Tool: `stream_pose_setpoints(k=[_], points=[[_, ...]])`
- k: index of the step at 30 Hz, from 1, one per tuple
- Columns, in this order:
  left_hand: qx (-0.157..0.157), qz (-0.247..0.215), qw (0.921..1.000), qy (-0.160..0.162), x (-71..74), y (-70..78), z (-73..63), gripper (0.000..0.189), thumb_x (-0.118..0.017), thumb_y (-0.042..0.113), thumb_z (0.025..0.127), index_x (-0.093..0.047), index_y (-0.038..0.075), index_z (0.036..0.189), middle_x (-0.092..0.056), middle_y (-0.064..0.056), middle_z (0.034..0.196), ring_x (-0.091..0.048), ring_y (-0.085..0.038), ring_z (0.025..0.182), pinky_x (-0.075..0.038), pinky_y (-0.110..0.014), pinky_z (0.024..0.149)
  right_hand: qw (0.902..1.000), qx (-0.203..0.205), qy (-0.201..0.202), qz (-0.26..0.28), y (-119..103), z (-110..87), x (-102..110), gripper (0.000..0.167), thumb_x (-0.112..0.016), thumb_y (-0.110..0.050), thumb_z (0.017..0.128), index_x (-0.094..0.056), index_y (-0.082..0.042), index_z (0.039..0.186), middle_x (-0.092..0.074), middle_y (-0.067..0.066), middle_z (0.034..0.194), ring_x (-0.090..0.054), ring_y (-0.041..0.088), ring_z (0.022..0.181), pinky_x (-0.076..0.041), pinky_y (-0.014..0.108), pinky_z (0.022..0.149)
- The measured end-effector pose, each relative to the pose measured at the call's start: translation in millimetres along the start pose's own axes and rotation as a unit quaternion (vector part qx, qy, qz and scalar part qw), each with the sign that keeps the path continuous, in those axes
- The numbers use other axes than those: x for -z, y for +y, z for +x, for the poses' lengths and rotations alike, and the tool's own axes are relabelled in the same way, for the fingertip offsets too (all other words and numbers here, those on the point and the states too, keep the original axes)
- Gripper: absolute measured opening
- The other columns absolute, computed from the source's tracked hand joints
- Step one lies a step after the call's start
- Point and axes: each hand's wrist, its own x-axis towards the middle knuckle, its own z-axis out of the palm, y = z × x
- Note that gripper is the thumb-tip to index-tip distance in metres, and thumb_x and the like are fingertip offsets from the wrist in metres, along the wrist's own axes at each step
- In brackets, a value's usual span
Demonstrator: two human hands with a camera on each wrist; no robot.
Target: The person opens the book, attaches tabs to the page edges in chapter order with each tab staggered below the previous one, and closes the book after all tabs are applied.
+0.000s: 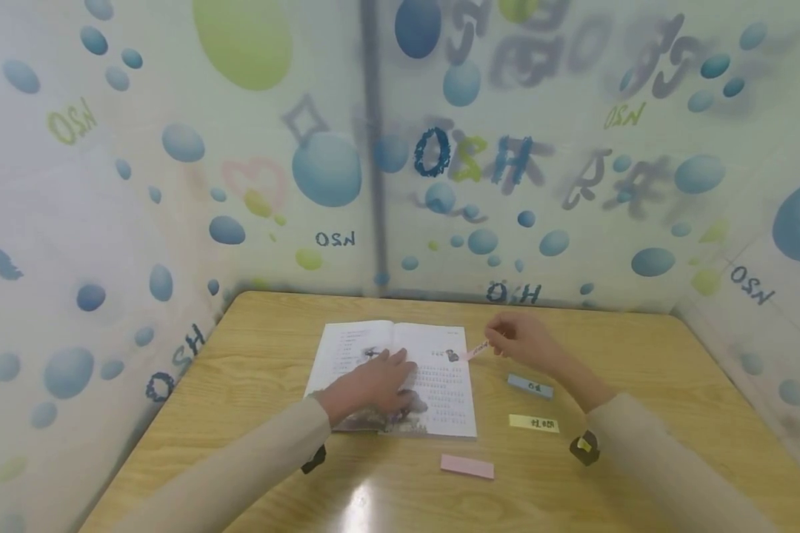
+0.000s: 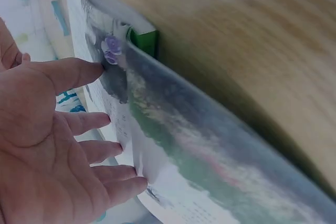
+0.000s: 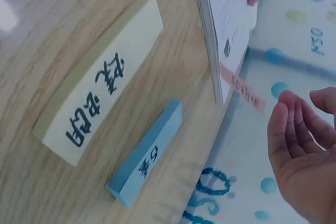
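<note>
An open book (image 1: 443,340) with printed text and pictures lies on the table. My left hand (image 1: 373,381) rests across its middle, fingers spread and straight over the pages. A pink sticky note strip (image 3: 244,87) with handwriting juts out from the book's right page edge. My right hand (image 3: 310,156) is just beyond the strip's free end. Its fingers are loosely bent, the thumb stands apart, and a small gap shows between fingertips and strip in the right wrist view. Nearby lie a blue sticky note pad (image 3: 147,153) and a yellow sticky note pad (image 3: 100,87), both with handwriting.
A pink sticky note pad (image 1: 467,466) lies nearer me on the wooden table (image 1: 253,459), right of the book's lower edge. A pale curtain (image 1: 333,266) with blue and green bubbles stands behind the table and along its sides.
</note>
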Motion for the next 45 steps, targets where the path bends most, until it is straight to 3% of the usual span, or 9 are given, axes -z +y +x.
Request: stream_pose_setpoints(k=[5, 8, 12, 15, 19, 32, 45], points=[[-0.011, -0.016, 0.9997, 0.014, -6.5, -5.1, -10.0, 0.064, -0.06, 0.035, 0.102, -0.04, 0.006, 0.155, -0.024, -0.023, 0.163, -0.02, -0.045, 0.147, -0.021, -0.051, 0.118, 0.9943, 0.069, -0.01, -0.08, -12, -6.9, -22, 0.011, -0.064, -0.011, 0.101, -0.07, -0.006, 0.108, -0.069, 0.001, 0.1, -0.065, 0.013, 0.089, -0.057, 0.033, 0.077], [-0.017, -0.011, 0.9995, 0.024, -11.4, -7.5, -13.9, 0.063, -0.059, 0.034, 0.102, -0.04, 0.006, 0.155, -0.024, -0.023, 0.162, -0.021, -0.047, 0.147, -0.023, -0.053, 0.117, 0.9876, 0.094, -0.052, -0.115, -20, -18.5, -37, 0.018, -0.064, -0.015, 0.101, -0.068, -0.006, 0.116, -0.067, 0.003, 0.111, -0.064, 0.019, 0.102, -0.056, 0.04, 0.086], [-0.019, -0.003, 0.9995, 0.027, -16.3, -8.3, -19.1, 0.066, -0.061, 0.035, 0.101, -0.039, 0.006, 0.156, -0.024, -0.022, 0.163, -0.021, -0.048, 0.146, -0.025, -0.053, 0.116, 0.969, 0.129, -0.126, -0.168, -26, -36.4, -55, 0.032, -0.065, -0.027, 0.101, -0.065, -0.008, 0.127, -0.061, 0.008, 0.131, -0.057, 0.027, 0.122, -0.048, 0.046, 0.102], [-0.027, -0.001, 0.9992, 0.03, -18.0, -5.8, -23.1, 0.068, -0.063, 0.034, 0.099, -0.039, 0.004, 0.155, -0.025, -0.023, 0.162, -0.021, -0.049, 0.146, -0.025, -0.053, 0.116, 0.9572, 0.135, -0.169, -0.192, -26, -48.0, -65, 0.046, -0.069, -0.036, 0.098, -0.062, -0.009, 0.135, -0.053, 0.012, 0.145, -0.05, 0.029, 0.133, -0.041, 0.045, 0.109], [-0.032, -0.001, 0.999, 0.03, -19.7, 0.3, -28.0, 0.066, -0.064, 0.031, 0.099, -0.041, 0.004, 0.154, -0.025, -0.023, 0.162, -0.022, -0.047, 0.147, -0.023, -0.052, 0.118, 0.9555, 0.118, -0.187, -0.195, -28, -57.5, -68, 0.058, -0.074, -0.04, 0.093, -0.058, -0.011, 0.141, -0.044, 0.012, 0.154, -0.042, 0.03, 0.14, -0.036, 0.046, 0.112], [-0.019, 0.012, 0.9996, 0.015, -22.5, 14.7, -31.6, 0.069, -0.065, 0.038, 0.097, -0.041, 0.011, 0.156, -0.022, -0.016, 0.165, -0.022, -0.042, 0.148, -0.023, -0.053, 0.117, 0.949, 0.138, -0.196, -0.205, -29, -54.6, -65, 0.054, -0.076, -0.034, 0.091, -0.062, -0.007, 0.136, -0.049, 0.014, 0.15, -0.049, 0.031, 0.135, -0.041, 0.046, 0.109], [-0.031, 0.01, 0.9992, 0.022, -28.1, 18.0, -22.3, 0.078, -0.07, 0.044, 0.095, -0.038, 0.01, 0.158, -0.019, -0.017, 0.165, -0.018, -0.042, 0.149, -0.018, -0.05, 0.119, 0.9527, 0.133, -0.18, -0.206, -37, -50.6, -64, 0.028, -0.074, -0.01, 0.091, -0.068, -0.007, 0.118, -0.066, 0.011, 0.127, -0.064, 0.025, 0.114, -0.051, 0.038, 0.098]])
